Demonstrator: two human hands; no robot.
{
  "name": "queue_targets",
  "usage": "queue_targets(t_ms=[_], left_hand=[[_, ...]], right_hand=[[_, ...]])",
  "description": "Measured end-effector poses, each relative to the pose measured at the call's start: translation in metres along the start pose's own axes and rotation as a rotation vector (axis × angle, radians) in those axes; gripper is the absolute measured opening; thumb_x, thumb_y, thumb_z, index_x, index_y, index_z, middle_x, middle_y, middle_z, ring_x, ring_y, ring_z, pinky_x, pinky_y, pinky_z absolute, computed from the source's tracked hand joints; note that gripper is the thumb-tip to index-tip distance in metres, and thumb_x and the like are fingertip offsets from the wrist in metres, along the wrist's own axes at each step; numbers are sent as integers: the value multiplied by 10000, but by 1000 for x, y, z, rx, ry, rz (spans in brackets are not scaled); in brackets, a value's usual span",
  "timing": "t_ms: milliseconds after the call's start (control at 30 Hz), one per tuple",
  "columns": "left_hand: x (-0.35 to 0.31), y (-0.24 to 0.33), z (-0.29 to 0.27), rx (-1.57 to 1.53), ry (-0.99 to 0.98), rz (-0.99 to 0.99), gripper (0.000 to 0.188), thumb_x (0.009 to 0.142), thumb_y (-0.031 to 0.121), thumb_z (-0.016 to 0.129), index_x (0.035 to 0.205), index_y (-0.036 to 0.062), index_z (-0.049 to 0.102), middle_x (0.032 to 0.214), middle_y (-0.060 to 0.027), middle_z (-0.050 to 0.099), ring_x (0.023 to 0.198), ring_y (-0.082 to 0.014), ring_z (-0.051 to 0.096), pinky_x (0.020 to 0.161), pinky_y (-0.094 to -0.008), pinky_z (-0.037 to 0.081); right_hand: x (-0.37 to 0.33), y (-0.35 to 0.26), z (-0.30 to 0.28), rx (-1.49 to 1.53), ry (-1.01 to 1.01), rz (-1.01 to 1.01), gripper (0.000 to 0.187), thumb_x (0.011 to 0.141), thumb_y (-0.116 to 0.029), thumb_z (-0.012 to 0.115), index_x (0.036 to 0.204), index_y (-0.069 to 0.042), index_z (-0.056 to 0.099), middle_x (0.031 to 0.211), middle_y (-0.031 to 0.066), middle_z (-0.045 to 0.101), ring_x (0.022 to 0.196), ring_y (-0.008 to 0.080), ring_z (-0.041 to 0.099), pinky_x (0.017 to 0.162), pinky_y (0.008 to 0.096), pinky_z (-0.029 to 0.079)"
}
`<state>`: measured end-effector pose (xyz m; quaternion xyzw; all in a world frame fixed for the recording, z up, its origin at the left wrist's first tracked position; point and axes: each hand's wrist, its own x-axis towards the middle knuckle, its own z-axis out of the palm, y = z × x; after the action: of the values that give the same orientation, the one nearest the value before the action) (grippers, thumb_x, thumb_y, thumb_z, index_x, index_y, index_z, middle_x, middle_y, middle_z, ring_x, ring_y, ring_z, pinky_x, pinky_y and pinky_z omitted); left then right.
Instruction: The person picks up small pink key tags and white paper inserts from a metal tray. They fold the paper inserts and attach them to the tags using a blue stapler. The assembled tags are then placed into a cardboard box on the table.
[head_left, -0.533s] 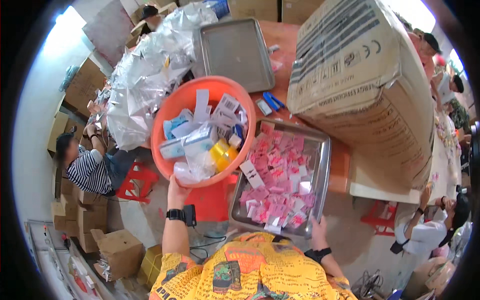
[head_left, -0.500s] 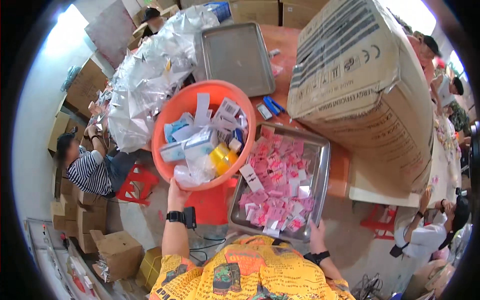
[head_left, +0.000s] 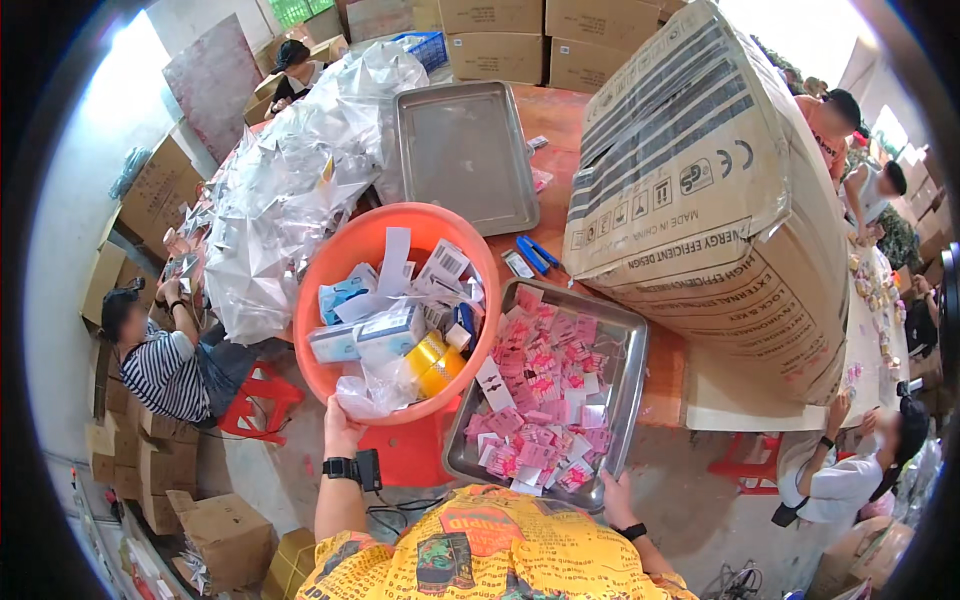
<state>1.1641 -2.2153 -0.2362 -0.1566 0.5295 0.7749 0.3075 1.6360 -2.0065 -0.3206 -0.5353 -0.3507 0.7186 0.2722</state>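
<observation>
My left hand (head_left: 342,428) is closed on the near rim of a round orange plastic basin (head_left: 340,268). The basin holds a roll of yellow tape (head_left: 436,364), blue-and-white packets (head_left: 390,332), white paper slips and clear plastic bags. With its fingers partly hidden, my right hand (head_left: 617,498) grips the near right corner of a rectangular metal tray (head_left: 622,385). Many small pink-and-white cards (head_left: 540,380) lie heaped in that tray. A larger white card (head_left: 494,384) rests at its left side, next to the basin.
A big cardboard carton (head_left: 700,230) stands on the table at right. Another grey tray (head_left: 465,160) lies behind the basin, and silvery star-shaped pieces (head_left: 290,190) pile up at left. A blue-handled tool (head_left: 537,255) lies between tray and carton. People sit on both sides.
The view has tilted up, so the table, basin and tray appear lower and more cartons show at the back. Both hands keep their holds.
</observation>
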Motion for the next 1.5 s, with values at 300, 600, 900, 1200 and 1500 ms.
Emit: queue_targets(t_ms=[300,600,900,1200,1500], left_hand=[[5,5,-2,13,-50,45,280,853,301,475,1026,98,562,1031,-55,604,945,-249,583,824,-422,483],[-22,-5,17,102,72,142,440,901,412,438,1177,72,480,1176,-74,544,1062,-268,532,869,-443,467],[-107,116,181,608,117,1299,223,865,135,548,996,-45,548,933,-61,566,836,-130,519,771,-256,415],[7,46,538,2066,-1112,1529,299,798,144,544,1064,9,565,1027,-177,580,964,-312,564,835,-391,460],[218,-71,552,2813,-1195,1261,272,836,229,468,1007,74,612,1023,-103,622,928,-278,605,806,-462,466]], right_hand=[[6,4,9,-113,-46,-47,305,855,-108,530,1143,-14,492,995,39,580,863,131,527,782,287,412],[20,-4,-2,-169,-107,-135,315,864,-112,516,1161,-21,467,1010,51,576,887,140,533,791,285,417],[38,-5,-12,-49,-200,-22,276,860,-119,531,1115,-23,491,971,26,564,846,133,526,771,294,423],[33,10,-8,-104,-63,-11,402,828,-84,536,1209,-10,430,1056,81,562,960,183,518,874,316,391],[31,19,-12,0,-90,300,524,866,-420,511,1310,-168,397,1022,116,579,972,192,545,884,369,382]])
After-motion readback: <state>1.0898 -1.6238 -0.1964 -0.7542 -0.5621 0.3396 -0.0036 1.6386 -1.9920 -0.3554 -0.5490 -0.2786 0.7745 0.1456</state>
